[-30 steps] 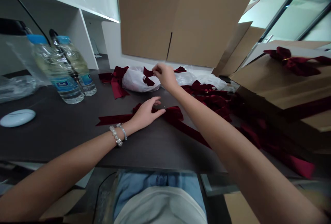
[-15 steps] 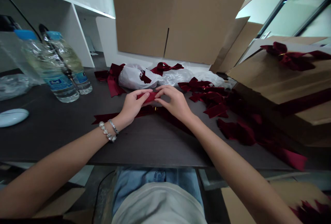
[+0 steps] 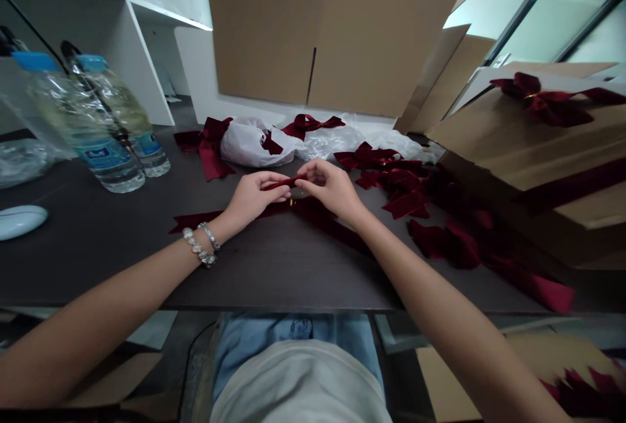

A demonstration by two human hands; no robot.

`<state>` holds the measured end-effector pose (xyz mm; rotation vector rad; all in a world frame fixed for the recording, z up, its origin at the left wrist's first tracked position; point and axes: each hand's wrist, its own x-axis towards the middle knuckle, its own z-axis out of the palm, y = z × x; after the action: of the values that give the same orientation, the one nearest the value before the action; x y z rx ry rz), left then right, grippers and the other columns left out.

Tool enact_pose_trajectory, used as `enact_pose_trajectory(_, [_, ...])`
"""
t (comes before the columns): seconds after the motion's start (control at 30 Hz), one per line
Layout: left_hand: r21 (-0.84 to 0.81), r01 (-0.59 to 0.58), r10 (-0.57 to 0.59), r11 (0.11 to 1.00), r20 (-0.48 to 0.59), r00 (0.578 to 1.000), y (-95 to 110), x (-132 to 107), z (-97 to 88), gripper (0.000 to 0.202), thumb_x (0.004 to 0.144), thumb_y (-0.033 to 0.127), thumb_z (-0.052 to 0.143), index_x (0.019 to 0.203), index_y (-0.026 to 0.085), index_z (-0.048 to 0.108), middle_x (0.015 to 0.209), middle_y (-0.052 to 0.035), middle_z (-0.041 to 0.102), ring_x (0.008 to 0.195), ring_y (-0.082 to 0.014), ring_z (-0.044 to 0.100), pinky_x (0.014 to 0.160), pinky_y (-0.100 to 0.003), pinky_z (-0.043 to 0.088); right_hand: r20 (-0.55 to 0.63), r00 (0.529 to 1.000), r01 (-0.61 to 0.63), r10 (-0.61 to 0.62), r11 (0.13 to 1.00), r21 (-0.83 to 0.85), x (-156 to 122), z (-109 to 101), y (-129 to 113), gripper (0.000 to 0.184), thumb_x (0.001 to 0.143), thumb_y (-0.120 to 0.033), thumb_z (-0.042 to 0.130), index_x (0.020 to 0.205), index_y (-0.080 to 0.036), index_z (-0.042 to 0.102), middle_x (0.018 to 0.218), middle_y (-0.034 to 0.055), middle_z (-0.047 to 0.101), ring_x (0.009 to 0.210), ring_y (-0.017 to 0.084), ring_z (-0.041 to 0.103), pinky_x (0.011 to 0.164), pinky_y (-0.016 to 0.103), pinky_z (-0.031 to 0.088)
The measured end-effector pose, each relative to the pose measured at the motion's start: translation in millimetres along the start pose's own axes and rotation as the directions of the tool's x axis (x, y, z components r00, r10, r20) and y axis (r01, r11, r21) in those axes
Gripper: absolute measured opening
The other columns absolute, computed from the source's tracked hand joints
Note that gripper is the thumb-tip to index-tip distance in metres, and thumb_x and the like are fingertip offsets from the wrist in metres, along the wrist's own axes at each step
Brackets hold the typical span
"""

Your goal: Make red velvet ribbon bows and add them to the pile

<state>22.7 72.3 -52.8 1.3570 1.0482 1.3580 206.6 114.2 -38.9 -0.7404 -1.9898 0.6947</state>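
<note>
Head view showed the left hand (image 3: 255, 192) and right hand (image 3: 330, 188) half-closed, pinching a velvet strip (image 3: 286, 183). A bow (image 3: 313, 210) lay just beneath them on the desk (image 3: 274, 266).

Fingers (image 3: 317, 172) of both hands are on a ribbon strip (image 3: 286, 183), right above a bow (image 3: 317, 209) lying on the desk (image 3: 274, 273). Behind fingers: plastic bag (image 3: 247, 146), loose bow (image 3: 313, 125) just right of it. Left: two water bottles (image 3: 105, 149), mouse (image 3: 22, 222) further out. Right: bow heap (image 3: 396, 182), then cardboard box (image 3: 508, 143) with bow (image 3: 545, 103) on top.
</note>
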Motion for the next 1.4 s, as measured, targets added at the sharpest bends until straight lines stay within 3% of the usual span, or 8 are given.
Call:
enact_pose_trajectory(0.1, [0.062, -0.037, 0.035, 0.997, 0.028, 0.999, -0.7, -0.7, -0.8, 0.036, 0.066, 0.032, 0.080, 0.094, 0.011, 0.070, 0.088, -0.0063, 0.075, 0.078, -0.0135, 0.071, 0.079, -0.026, 0.059, 0.084, 0.996, 0.033, -0.032, 0.999, -0.001, -1.2, -1.2, -2.0, 0.034, 0.079, -0.029, 0.070, 0.110, -0.018, 0.062, 0.095, 0.0037, 0.069, 0.085, 0.016, 0.064, 0.080, 0.029, 0.049])
enact_pose_trajectory(0.23, [0.102, -0.070, 0.067, 0.992, 0.028, 0.997, 0.8, -1.3, 0.2, 0.032, 0.067, 0.030, 0.079, 0.092, 0.012, 0.070, 0.087, -0.0059, 0.075, 0.078, -0.0131, 0.070, 0.077, -0.024, 0.058, 0.103, 0.995, 0.018, -0.005, 0.993, -0.117, -1.3, -3.5, -6.0, 0.016, 0.080, -0.027, 0.069, 0.092, -0.017, 0.070, 0.090, 0.0027, 0.071, 0.082, 0.015, 0.062, 0.075, 0.027, 0.045])
enact_pose_trajectory(0.33, [0.097, -0.072, 0.072, 0.993, -0.003, 0.997, 2.1, -1.0, 0.6, 0.034, 0.067, 0.032, 0.078, 0.093, 0.012, 0.069, 0.084, -0.0056, 0.075, 0.076, -0.0141, 0.070, 0.076, -0.026, 0.058, 0.057, 0.998, -0.026, 0.034, 0.991, -0.129, -0.4, -4.8, -7.2, 0.014, 0.079, -0.028, 0.069, 0.088, -0.016, 0.071, 0.083, 0.0021, 0.070, 0.076, 0.014, 0.060, 0.070, 0.026, 0.043])
enact_pose_trajectory(0.5, [0.164, -0.105, 0.106, 0.981, -0.003, 0.994, 3.1, -1.1, -0.7, 0.038, 0.066, 0.034, 0.080, 0.097, 0.013, 0.071, 0.087, -0.0062, 0.075, 0.078, -0.0154, 0.070, 0.075, -0.026, 0.058, 0.058, 0.991, -0.117, 0.118, 0.993, -0.029, 1.2, -4.2, -3.7, 0.023, 0.077, -0.033, 0.071, 0.089, -0.014, 0.069, 0.081, 0.0033, 0.069, 0.074, 0.014, 0.060, 0.069, 0.027, 0.045])
enact_pose_trajectory(0.67, [0.039, -0.067, 0.067, 0.997, -0.014, 0.998, 5.0, -2.6, 1.1, 0.035, 0.067, 0.033, 0.079, 0.095, 0.013, 0.073, 0.081, -0.0054, 0.075, 0.076, -0.0145, 0.071, 0.076, -0.025, 0.060, 0.119, 0.979, -0.189, 0.169, 0.964, 0.189, 2.2, -2.7, -2.3, 0.027, 0.073, -0.033, 0.073, 0.091, -0.013, 0.066, 0.085, 0.0048, 0.069, 0.079, 0.015, 0.065, 0.075, 0.029, 0.051])
enact_pose_trajectory(0.8, [0.038, -0.071, 0.073, 0.997, -0.039, 0.997, 7.8, -3.9, 3.3, 0.031, 0.069, 0.031, 0.078, 0.092, 0.012, 0.073, 0.078, -0.0053, 0.075, 0.072, -0.0130, 0.071, 0.072, -0.022, 0.061, 0.164, 0.967, -0.238, 0.197, 0.928, 0.288, 1.7, -2.6, -6.8, 0.023, 0.073, -0.029, 0.073, 0.089, -0.014, 0.064, 0.082, 0.0030, 0.069, 0.074, 0.012, 0.065, 0.075, 0.027, 0.053])
enact_pose_trajectory(1.4, [0.049, -0.058, 0.061, 0.997, -0.049, 0.997, 8.4, -3.8, 2.0, 0.041, 0.065, 0.039, 0.081, 0.094, 0.011, 0.072, 0.082, -0.0074, 0.075, 0.075, -0.0156, 0.072, 0.076, -0.028, 0.062, 0.153, 0.965, -0.247, 0.213, 0.934, 0.258, 3.0, -6.1, -4.7, 0.024, 0.075, -0.030, 0.072, 0.091, -0.013, 0.066, 0.080, 0.0031, 0.069, 0.072, 0.012, 0.066, 0.074, 0.027, 0.055])
